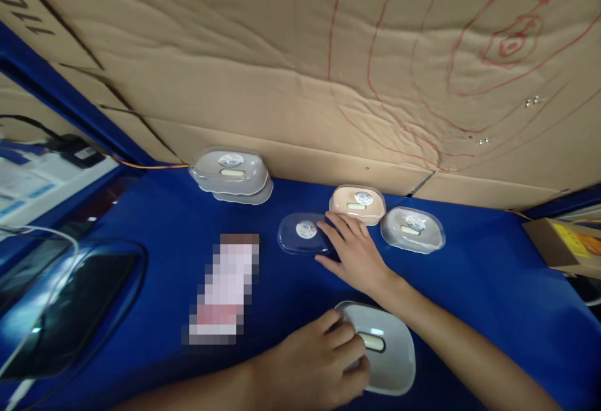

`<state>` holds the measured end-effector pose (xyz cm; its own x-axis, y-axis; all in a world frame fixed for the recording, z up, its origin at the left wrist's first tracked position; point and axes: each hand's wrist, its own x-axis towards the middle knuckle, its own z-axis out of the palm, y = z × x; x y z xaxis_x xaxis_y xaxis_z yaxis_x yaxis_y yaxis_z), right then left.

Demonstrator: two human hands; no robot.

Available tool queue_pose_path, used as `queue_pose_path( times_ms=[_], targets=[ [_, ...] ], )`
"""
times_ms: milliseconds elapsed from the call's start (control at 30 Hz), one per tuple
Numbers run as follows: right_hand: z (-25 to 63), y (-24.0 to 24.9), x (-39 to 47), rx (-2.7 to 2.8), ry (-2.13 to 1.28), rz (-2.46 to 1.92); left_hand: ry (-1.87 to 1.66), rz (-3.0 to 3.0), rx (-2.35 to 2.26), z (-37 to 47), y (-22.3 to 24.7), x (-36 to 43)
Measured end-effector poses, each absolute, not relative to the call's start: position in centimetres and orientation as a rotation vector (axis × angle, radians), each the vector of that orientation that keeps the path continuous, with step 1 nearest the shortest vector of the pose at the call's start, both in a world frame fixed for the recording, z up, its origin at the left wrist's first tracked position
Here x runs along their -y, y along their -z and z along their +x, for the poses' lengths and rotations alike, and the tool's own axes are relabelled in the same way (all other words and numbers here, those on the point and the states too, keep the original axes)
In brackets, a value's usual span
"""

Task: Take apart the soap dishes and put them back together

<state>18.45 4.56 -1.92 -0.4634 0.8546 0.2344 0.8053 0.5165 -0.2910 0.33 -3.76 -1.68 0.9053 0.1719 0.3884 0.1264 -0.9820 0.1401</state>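
A grey plastic soap dish (397,358) with a pale oblong piece in its middle lies close to me. My left hand (323,354) is closed over its left end, fingers curled at the rim. Farther out, a clear plastic lid (293,242) with a round white label rests on the blue surface. My right hand (354,251) is at the lid's right end, thumb and fingers spread apart; whether they press on it is hard to tell. Just beyond those fingers sits a peach lidded dish (345,198). To its right is a grey lidded dish (397,226).
Stacked grey lidded dishes (211,173) stand at the back left against a cardboard wall (244,72). A blurred-out phone-shaped object (225,286) lies left of my hands. Farther left are a dark tablet-like device (89,304) and cables. A cardboard box (554,245) is at the right edge.
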Motion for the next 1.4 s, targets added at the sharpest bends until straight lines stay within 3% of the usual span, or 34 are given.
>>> queue_pose_path(
  times_ms=[133,433,633,1000,1200,1400],
  targets=[
    [20.7,1.0,-3.3,2.31,-0.306,-1.383,-0.52,2.858,-0.338,0.1,1.9,3.4],
    [28.7,0.6,3.5,2.281,-0.923,-1.18,-0.422,2.427,-0.786,0.7,2.7,1.8],
    [27.7,1.3,4.6,2.41,-0.816,-1.286,-0.539,2.142,-1.009,0.2,2.7,1.3],
    [27.6,1.9,4.3,2.31,-0.826,-1.169,-0.59,1.923,-0.939,0.1,4.0,1.7],
    [29.9,0.5,3.5,2.151,-0.974,-1.119,-0.559,2.088,-0.922,0.6,3.6,2.8],
    [30.5,-0.5,3.1,1.865,-0.689,-1.283,-0.413,2.546,-0.787,0.4,4.0,6.3]
  ],
)
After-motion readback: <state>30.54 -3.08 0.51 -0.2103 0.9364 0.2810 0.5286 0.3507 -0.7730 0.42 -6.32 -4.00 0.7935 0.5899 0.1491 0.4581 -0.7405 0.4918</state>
